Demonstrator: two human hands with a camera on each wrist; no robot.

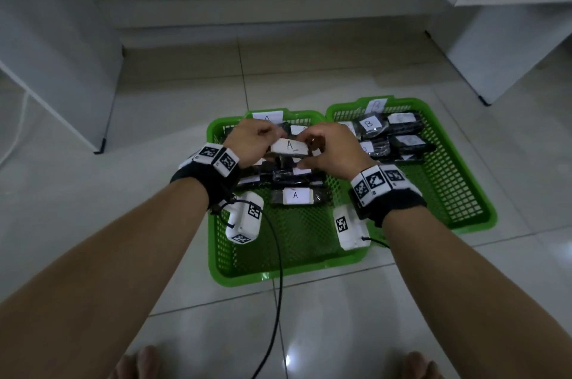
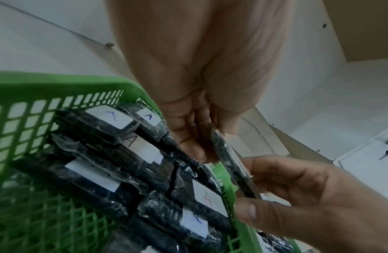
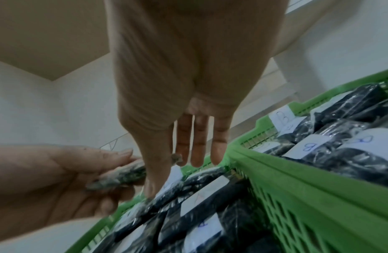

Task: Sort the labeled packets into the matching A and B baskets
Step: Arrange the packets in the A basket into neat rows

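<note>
**Visitor:** What is closest to you?

**Onlooker:** Two bare feet [image 1: 136, 363] at the bottom edge, on a glossy pale tiled floor [image 1: 356, 332]. Both forearms reach forward from there. Each wrist wears a black band with square black-and-white markers and a white camera box; a black cable [image 1: 277, 270] trails back from the left one.

**Visitor:** And the hands?

**Onlooker:** They meet above the left green basket [image 1: 297, 273]. Between them is a flat dark packet [image 1: 289, 146] with a white label reading A. The left hand [image 1: 250, 143] pinches its left end, thumb on one face and fingers on the other. The right hand [image 1: 328, 149] takes the right end with thumb and forefinger, while its other three fingers [image 3: 199, 145] hang straight and slightly spread. So both hands are closed on that one packet, held clear above the pile.

**Visitor:** What lies below it?

**Onlooker:** The A basket holds a crowded heap of dark wrapped packets [image 2: 97, 154] in its far half, most showing white labels marked A. One lies alone nearest me [image 1: 295, 195]. The near part of the mesh floor is bare. A paper tag with A [image 1: 267, 116] sits on the far rim.

**Visitor:** And the other basket?

**Onlooker:** It sits touching the first, to the right, angled slightly [image 1: 464, 193]. Its packets [image 1: 370, 124] are gathered at the far left end, labels marked B. A B tag [image 1: 376, 104] stands on its far rim.

**Visitor:** Beyond that?

**Onlooker:** White cabinets [image 1: 52, 53] on both sides, and a low step.
</note>
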